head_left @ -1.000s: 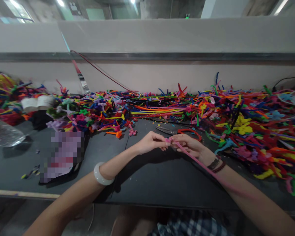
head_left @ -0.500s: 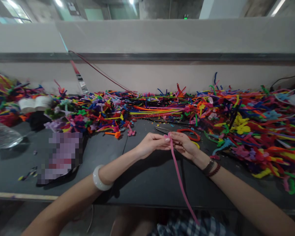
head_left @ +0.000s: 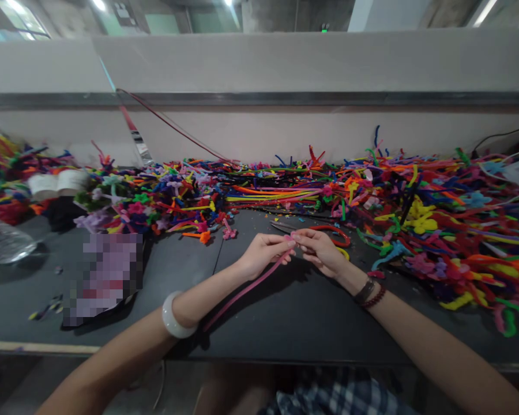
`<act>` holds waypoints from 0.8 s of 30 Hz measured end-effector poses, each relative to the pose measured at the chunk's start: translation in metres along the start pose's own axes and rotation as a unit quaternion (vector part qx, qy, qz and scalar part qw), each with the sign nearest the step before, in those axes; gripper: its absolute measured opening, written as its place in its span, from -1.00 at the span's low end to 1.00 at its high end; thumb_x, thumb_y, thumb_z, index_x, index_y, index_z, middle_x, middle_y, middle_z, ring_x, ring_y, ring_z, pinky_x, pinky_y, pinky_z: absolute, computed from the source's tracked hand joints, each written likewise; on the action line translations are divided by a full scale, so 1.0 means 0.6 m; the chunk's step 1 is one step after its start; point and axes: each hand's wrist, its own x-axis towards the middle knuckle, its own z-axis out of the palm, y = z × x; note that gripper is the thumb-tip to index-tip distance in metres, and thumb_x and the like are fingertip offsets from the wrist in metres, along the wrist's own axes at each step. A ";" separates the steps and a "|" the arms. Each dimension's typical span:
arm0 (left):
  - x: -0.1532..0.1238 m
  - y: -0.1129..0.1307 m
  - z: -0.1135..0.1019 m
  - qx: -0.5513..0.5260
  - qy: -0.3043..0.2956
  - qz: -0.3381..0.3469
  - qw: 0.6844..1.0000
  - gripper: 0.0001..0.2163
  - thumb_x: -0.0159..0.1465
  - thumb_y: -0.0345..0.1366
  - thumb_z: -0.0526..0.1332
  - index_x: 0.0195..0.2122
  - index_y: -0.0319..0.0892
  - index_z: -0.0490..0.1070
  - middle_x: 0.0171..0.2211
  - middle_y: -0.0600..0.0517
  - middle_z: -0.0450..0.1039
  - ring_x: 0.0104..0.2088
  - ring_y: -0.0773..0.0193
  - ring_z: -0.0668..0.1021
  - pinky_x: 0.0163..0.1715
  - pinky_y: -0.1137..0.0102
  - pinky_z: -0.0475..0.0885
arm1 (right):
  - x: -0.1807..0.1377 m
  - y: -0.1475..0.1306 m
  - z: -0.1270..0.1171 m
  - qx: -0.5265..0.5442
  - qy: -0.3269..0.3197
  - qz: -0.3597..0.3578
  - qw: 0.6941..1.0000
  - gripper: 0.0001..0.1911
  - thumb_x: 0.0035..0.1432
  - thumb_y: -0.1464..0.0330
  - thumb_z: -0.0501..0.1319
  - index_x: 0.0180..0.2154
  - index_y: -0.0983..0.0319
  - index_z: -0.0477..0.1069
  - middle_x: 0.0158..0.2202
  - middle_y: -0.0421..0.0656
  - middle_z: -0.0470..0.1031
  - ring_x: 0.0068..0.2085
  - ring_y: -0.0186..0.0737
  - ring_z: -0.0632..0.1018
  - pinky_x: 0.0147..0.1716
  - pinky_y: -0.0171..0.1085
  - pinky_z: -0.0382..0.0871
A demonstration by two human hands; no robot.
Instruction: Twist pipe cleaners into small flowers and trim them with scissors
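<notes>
My left hand (head_left: 266, 253) pinches a pink pipe cleaner (head_left: 246, 290) near its upper end. The long tail slants down to the left, below my left wrist. My right hand (head_left: 322, 251) has thumb and fingers closed on the same pipe cleaner's upper end, where a small bent pink part shows between the fingertips; its exact shape is hidden. Just behind my hands lie scissors with red handles (head_left: 338, 231), their blades pointing left on the dark table (head_left: 259, 334).
Piles of colourful pipe cleaners (head_left: 471, 225) spread along the back and right. Bent flower-like pieces (head_left: 134, 210) heap at the left. White rolls (head_left: 58, 184), a clear plastic item (head_left: 4, 242) and a blurred-out object (head_left: 108, 279) are further left. A low wall (head_left: 259, 63) stands behind.
The pipe cleaner's tail has swung from hanging down toward my lap to slanting down left under my left hand. Both hands stay close together at its upper end.
</notes>
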 end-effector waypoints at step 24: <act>-0.005 0.006 -0.030 0.770 -0.150 0.345 0.516 -0.80 0.21 -0.45 -0.08 -0.25 -0.30 0.29 -0.35 -0.07 0.35 -0.32 0.28 0.42 -0.28 0.39 0.34 | -0.002 -0.023 -0.018 -0.208 -0.048 0.168 0.962 -0.90 -0.19 0.43 0.22 -0.60 0.37 0.38 -0.65 -0.22 0.37 -0.66 -0.53 0.34 -0.75 -0.56 0.18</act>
